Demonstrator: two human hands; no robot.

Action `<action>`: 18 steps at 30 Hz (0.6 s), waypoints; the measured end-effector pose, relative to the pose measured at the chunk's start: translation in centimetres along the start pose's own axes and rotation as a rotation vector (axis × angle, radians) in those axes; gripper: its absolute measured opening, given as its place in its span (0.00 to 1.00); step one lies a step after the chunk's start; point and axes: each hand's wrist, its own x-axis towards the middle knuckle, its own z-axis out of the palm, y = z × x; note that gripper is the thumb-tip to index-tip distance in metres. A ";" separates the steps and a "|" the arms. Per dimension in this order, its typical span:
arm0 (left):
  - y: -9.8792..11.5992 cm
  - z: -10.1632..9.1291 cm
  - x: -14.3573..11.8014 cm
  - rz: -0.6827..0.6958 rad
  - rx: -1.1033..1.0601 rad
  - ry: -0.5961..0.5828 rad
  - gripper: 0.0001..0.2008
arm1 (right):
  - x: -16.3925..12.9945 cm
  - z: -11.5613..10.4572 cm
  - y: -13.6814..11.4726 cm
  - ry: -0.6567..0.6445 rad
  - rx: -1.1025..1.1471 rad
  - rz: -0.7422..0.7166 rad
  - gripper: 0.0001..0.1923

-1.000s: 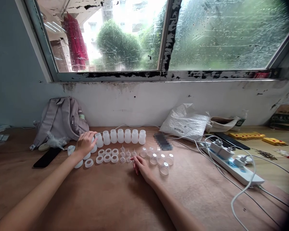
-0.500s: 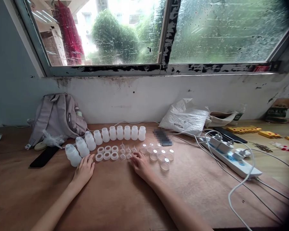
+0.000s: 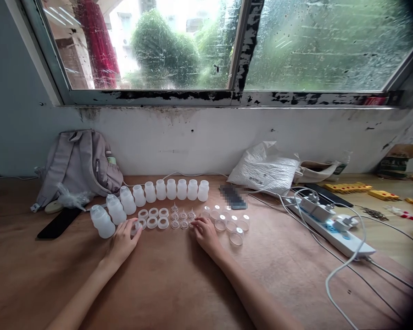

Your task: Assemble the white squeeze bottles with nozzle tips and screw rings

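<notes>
My left hand (image 3: 124,240) rests on the table beside the leftmost bottles, its fingers curled around a pale translucent ring (image 3: 135,228). Right of it lie two rows of white collar rings (image 3: 152,222). Clear bottle teats (image 3: 182,214) stand in a small group further right. At the right edge of that group is my right hand (image 3: 204,233), fingers bent down and closed by the nearest teat; what they pinch is hidden. Clear domed caps (image 3: 236,237) sit just beyond it. Frosted baby bottles (image 3: 160,189) form a curved row behind; the leftmost bottles (image 3: 102,222) have covered tops.
A grey backpack (image 3: 79,165) leans on the wall at the left, with a black phone (image 3: 60,223) before it. A silver plastic bag (image 3: 265,167) lies at the back. On the right are a power strip (image 3: 344,237), looping white cables (image 3: 330,279) and yellow parts (image 3: 347,188).
My left hand has shifted slightly right, and the ring in its fingers shows more clearly. My right hand has moved a little to the right, away from the middle of the teats.
</notes>
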 end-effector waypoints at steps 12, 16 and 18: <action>9.6 3.0 3.2 0.153 -0.410 0.003 0.11 | -0.4 0.1 -0.2 -0.056 -0.001 -0.031 0.09; 9.8 3.9 1.8 0.178 -0.472 -0.029 0.12 | -0.6 -0.4 -1.4 -0.110 0.100 -0.105 0.11; 9.7 3.6 1.4 0.155 -0.493 -0.015 0.12 | -0.9 -0.5 -2.3 -0.200 0.121 -0.157 0.10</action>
